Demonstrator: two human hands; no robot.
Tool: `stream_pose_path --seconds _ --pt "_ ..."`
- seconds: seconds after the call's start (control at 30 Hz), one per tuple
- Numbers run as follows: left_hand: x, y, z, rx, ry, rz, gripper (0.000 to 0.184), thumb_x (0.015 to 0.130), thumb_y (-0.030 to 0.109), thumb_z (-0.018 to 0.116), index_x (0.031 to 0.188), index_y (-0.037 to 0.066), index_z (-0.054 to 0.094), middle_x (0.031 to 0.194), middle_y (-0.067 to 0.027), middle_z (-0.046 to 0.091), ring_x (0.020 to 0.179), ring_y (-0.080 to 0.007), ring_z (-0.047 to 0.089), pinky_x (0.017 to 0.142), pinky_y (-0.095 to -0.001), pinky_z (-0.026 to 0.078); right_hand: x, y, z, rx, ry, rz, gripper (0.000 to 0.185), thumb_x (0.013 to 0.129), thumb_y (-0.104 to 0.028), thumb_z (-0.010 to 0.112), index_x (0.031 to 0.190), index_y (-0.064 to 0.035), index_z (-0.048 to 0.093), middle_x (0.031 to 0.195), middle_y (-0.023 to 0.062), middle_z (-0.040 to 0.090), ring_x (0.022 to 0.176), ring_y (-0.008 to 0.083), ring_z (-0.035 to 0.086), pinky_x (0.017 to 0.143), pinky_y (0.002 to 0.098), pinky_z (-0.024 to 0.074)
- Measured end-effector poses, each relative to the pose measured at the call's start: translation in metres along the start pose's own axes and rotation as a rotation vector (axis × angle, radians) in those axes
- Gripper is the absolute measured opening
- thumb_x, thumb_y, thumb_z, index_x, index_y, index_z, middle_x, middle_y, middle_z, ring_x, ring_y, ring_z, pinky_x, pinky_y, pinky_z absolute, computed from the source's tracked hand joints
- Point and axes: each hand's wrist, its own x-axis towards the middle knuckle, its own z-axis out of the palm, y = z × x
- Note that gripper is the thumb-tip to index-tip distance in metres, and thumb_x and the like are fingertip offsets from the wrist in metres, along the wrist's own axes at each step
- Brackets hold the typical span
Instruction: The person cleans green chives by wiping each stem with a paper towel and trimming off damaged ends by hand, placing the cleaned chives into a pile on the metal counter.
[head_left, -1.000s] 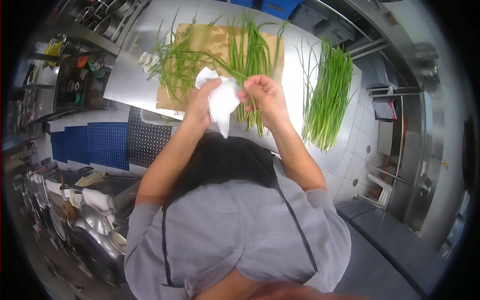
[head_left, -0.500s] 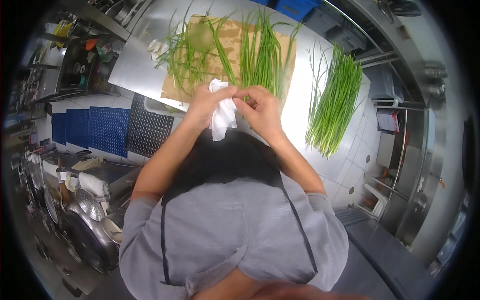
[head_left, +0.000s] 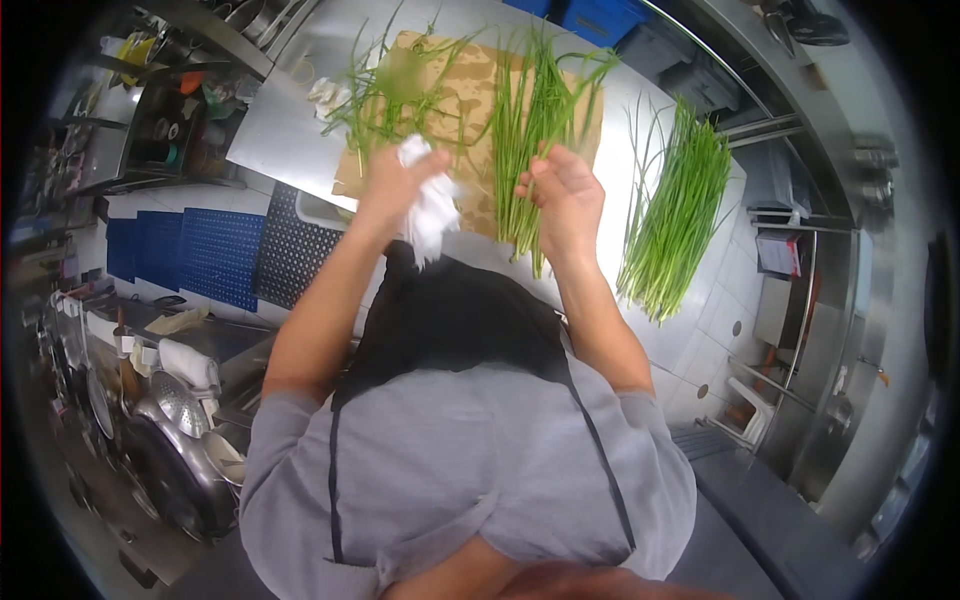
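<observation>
White, crumpled cloth or paper (head_left: 432, 215) is gripped in the left hand (head_left: 395, 185), blurred, its loose end hanging toward the black apron (head_left: 460, 315). The right hand (head_left: 568, 200) has its fingers bent in toward the thumb, at the right flank of the middle bundle of green stalks (head_left: 515, 150); whether a leaf is pinched there cannot be told. Open air lies between the two hands.

Beneath them is a brown sheet (head_left: 475, 130). The middle bundle lies along its right part, pale stem ends running past its near edge and leaf tips reaching its far edge. A looser tangle of stalks (head_left: 375, 110) covers the left part, just beyond the left hand, some spilling over the left edge beside a crumpled white piece (head_left: 328, 97).

Right of the brown sheet, a bare strip of the metal surface (head_left: 618, 165) separates it from a thick, neat bundle (head_left: 680, 200), which lies near the surface's right edge. More bare metal shows at the left corner. Blue bins (head_left: 600, 20) stand past the far edge; dark and blue perforated mats (head_left: 220, 255) lie beyond the near left edge.
</observation>
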Motion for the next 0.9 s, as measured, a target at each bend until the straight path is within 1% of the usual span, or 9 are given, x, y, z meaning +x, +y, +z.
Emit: stream_pose_path --seconds 0.07,0.23,0.4,0.43,0.53,0.67,0.77,0.87,0.9 --pt "0.019 0.029 -0.021 0.120 0.067 0.028 0.020 0.083 0.019 0.075 0.083 0.001 0.065 0.073 -0.0058 0.065 0.061 -0.0117 0.061 0.054 -0.0275 0.048 0.001 -0.004 -0.001 -0.043 -0.010 -0.053 0.023 0.089 0.001 0.062 0.111 0.0051 0.057 0.089 0.0072 0.062 0.074 0.0134 0.062 0.061 0.0279 0.0553" --pt "0.060 0.079 -0.053 0.233 0.095 0.278 0.023 0.082 0.023 0.076 0.084 0.001 0.066 0.072 -0.0047 0.065 0.059 -0.0115 0.060 0.054 -0.0277 0.047 -0.003 -0.008 -0.003 -0.167 -0.045 -0.129 0.024 0.090 0.001 0.062 0.113 0.0053 0.058 0.092 0.0060 0.061 0.076 0.0123 0.061 0.062 0.0281 0.0558" --pt "0.095 0.091 -0.079 0.385 0.087 0.399 0.031 0.082 0.029 0.075 0.087 -0.001 0.069 0.075 -0.0072 0.068 0.062 -0.0121 0.062 0.057 -0.0284 0.047 -0.011 0.000 -0.003 -0.207 -0.122 -0.062 0.023 0.090 0.001 0.060 0.113 0.0063 0.058 0.092 0.0063 0.062 0.075 0.0119 0.060 0.061 0.0271 0.0552" --pt "0.108 0.085 -0.093 0.849 0.138 0.338 0.039 0.082 0.034 0.074 0.086 -0.004 0.069 0.073 -0.0101 0.068 0.064 -0.0143 0.064 0.059 -0.0304 0.048 -0.015 0.003 -0.005 -0.197 -0.128 -0.024 0.023 0.091 0.000 0.060 0.113 0.0066 0.058 0.091 0.0064 0.062 0.074 0.0119 0.060 0.061 0.0269 0.0550" --pt "0.123 0.049 -0.114 1.206 0.135 0.317 0.048 0.078 0.044 0.072 0.088 -0.003 0.071 0.079 -0.0210 0.069 0.068 -0.0308 0.068 0.066 -0.0408 0.051 -0.016 0.009 -0.010 -0.145 -0.150 0.110 0.024 0.091 0.000 0.060 0.113 0.0072 0.057 0.088 0.0063 0.062 0.071 0.0118 0.060 0.060 0.0268 0.0543" --pt "0.097 0.064 -0.104 0.904 0.170 0.098 0.052 0.076 0.048 0.072 0.091 -0.002 0.071 0.082 -0.0215 0.070 0.077 -0.0338 0.069 0.069 -0.0432 0.051 -0.012 0.015 -0.015 -0.189 -0.123 0.182 0.020 0.093 -0.006 0.058 0.110 0.0029 0.060 0.091 0.0059 0.062 0.065 0.0086 0.054 0.053 0.0231 0.0441" --pt "0.093 0.060 -0.105 1.017 0.193 0.167 0.053 0.079 0.048 0.069 0.092 -0.003 0.070 0.081 -0.0217 0.069 0.074 -0.0330 0.069 0.069 -0.0424 0.051 -0.007 0.014 -0.014 -0.151 -0.114 0.233 0.018 0.094 -0.009 0.058 0.108 0.0022 0.061 0.088 0.0046 0.061 0.061 0.0068 0.049 0.050 0.0218 0.0383" --pt "0.080 0.056 -0.098 1.094 0.212 0.384 0.041 0.081 0.036 0.070 0.092 -0.003 0.070 0.078 -0.0178 0.070 0.068 -0.0280 0.070 0.064 -0.0385 0.052 -0.006 0.013 -0.010 -0.104 -0.095 0.212 0.016 0.091 -0.009 0.062 0.103 0.0020 0.063 0.079 0.0018 0.062 0.059 0.0041 0.049 0.046 0.0211 0.0372" --pt "0.075 0.056 -0.091 0.876 0.166 0.322 0.037 0.082 0.032 0.071 0.093 -0.003 0.070 0.078 -0.0163 0.070 0.067 -0.0261 0.070 0.062 -0.0370 0.053 -0.005 0.013 -0.009 -0.112 -0.103 0.179 0.016 0.090 -0.009 0.064 0.102 0.0022 0.064 0.078 0.0016 0.062 0.058 0.0045 0.050 0.045 0.0212 0.0381"
